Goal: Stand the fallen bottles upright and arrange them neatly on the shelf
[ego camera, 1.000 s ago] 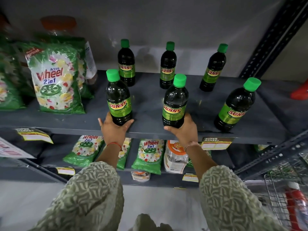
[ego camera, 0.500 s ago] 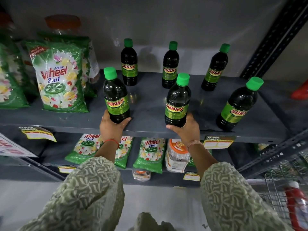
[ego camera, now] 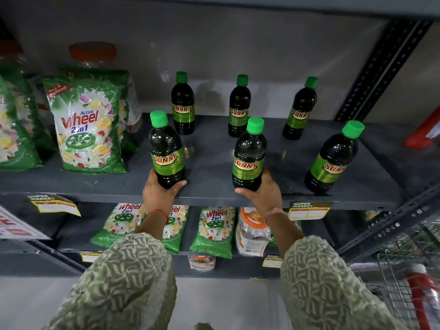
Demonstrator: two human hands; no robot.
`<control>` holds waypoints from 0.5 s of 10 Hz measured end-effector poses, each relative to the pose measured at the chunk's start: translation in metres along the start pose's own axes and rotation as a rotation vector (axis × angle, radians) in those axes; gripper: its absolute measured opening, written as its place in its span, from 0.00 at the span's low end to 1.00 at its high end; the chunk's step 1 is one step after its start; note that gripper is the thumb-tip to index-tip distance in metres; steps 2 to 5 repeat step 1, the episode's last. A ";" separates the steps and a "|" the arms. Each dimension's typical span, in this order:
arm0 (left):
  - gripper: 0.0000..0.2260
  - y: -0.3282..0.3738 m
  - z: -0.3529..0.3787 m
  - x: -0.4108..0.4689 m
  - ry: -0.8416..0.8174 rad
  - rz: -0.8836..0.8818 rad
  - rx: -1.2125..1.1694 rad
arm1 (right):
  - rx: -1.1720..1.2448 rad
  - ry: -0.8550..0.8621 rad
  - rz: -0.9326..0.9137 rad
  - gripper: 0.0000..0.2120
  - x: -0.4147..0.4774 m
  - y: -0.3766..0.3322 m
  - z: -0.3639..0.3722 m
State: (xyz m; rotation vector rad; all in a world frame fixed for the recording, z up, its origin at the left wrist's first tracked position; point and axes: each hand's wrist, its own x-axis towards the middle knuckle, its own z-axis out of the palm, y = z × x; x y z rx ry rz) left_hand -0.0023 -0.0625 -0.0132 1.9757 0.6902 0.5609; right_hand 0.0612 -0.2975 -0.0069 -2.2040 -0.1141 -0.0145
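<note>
Grey metal shelf, pale wall

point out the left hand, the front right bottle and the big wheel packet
left hand [ego camera: 159,196], head view, back of the hand
front right bottle [ego camera: 331,163], head view, its label
Wheel packet [ego camera: 85,129], head view, printed front

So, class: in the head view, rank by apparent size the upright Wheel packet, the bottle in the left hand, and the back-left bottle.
1. Wheel packet
2. Bottle in the left hand
3. Back-left bottle

The two bottles look identical; the front one only appears bigger through nearness.
</note>
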 end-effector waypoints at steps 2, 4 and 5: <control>0.43 -0.001 -0.004 -0.012 -0.002 0.003 -0.025 | 0.091 -0.015 -0.019 0.43 -0.009 -0.003 0.002; 0.43 -0.001 -0.004 -0.012 -0.002 0.003 -0.025 | 0.091 -0.015 -0.019 0.43 -0.009 -0.003 0.002; 0.43 -0.001 -0.004 -0.012 -0.002 0.003 -0.025 | 0.091 -0.015 -0.019 0.43 -0.009 -0.003 0.002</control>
